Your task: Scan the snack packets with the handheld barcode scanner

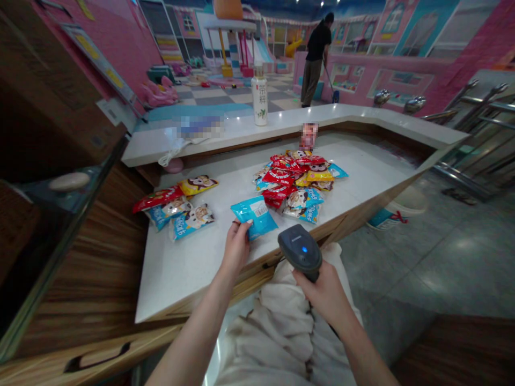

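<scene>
Left hand pinching a blue packet — right hand clamped round a scanner — snack pile at twelve o'clock!

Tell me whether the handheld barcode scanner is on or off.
On, by the look of it: a blue light glows on top of the dark grey barcode scanner, which the right hand grips by its handle.

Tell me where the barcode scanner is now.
In the head view, the barcode scanner is in the right hand at the counter's near edge, right of the blue snack packet in the left hand.
</scene>
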A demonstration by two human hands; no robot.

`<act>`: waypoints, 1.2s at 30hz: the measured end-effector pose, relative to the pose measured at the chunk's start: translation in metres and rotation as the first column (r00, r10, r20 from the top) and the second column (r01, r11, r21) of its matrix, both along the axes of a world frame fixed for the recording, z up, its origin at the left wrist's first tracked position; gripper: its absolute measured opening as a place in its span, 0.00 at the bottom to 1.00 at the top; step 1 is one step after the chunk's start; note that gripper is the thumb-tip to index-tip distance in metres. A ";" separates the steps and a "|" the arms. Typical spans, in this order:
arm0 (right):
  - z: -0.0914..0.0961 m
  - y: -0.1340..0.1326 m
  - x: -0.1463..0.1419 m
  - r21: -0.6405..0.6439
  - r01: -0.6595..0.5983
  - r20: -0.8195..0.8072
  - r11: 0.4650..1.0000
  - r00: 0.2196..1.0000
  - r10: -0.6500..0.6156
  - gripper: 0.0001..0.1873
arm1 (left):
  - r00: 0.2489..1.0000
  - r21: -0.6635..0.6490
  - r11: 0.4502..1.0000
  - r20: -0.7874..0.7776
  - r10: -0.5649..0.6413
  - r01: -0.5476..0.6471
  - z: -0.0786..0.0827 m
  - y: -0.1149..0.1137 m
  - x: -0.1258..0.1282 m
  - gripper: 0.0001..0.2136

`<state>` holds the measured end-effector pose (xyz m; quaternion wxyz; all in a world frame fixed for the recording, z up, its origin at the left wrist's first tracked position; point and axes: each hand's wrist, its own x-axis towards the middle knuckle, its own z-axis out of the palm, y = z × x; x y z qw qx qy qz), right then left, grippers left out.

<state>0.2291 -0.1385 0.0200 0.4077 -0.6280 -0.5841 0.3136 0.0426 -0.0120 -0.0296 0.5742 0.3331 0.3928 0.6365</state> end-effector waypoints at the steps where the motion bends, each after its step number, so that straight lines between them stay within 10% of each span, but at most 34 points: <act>1: -0.001 -0.001 0.001 -0.009 0.001 -0.001 1.000 1.000 -0.001 0.08 | 0.996 0.042 0.998 -0.072 0.058 -0.055 0.005 0.002 -0.011 0.14; 4: -0.003 -0.003 0.003 -0.039 -0.001 -0.018 0.999 1.000 0.000 0.09 | 0.823 0.252 0.946 -0.479 0.305 -0.204 0.025 0.010 -0.057 0.16; 7: -0.004 -0.005 0.003 -0.053 -0.007 -0.030 0.999 1.000 0.005 0.08 | 0.347 0.443 0.871 -0.799 0.491 -0.212 0.038 0.018 -0.106 0.23; 10: -0.005 -0.006 0.002 -0.051 -0.009 -0.033 0.999 0.999 0.008 0.07 | -0.032 0.398 0.906 -0.917 0.398 -0.142 0.034 0.024 -0.141 0.29; 13: -0.005 -0.006 0.003 -0.053 -0.014 -0.038 0.999 0.999 0.012 0.08 | -0.200 0.281 0.951 -0.947 0.253 -0.129 0.023 0.026 -0.153 0.37; 18: -0.006 -0.008 0.006 -0.059 0.002 -0.052 0.998 0.999 -0.005 0.06 | -0.206 0.371 0.924 -0.915 0.347 -0.094 0.024 0.027 -0.128 0.35; 27: -0.008 -0.010 0.015 -0.039 0.035 -0.020 0.999 0.999 -0.036 0.05 | 0.167 0.457 0.835 -0.890 0.425 0.307 0.033 0.057 -0.018 0.27; 36: -0.012 -0.008 0.019 -0.024 0.056 -0.058 0.998 0.997 -0.057 0.06 | -0.093 0.334 0.794 -0.895 0.437 0.508 0.058 0.122 0.047 0.27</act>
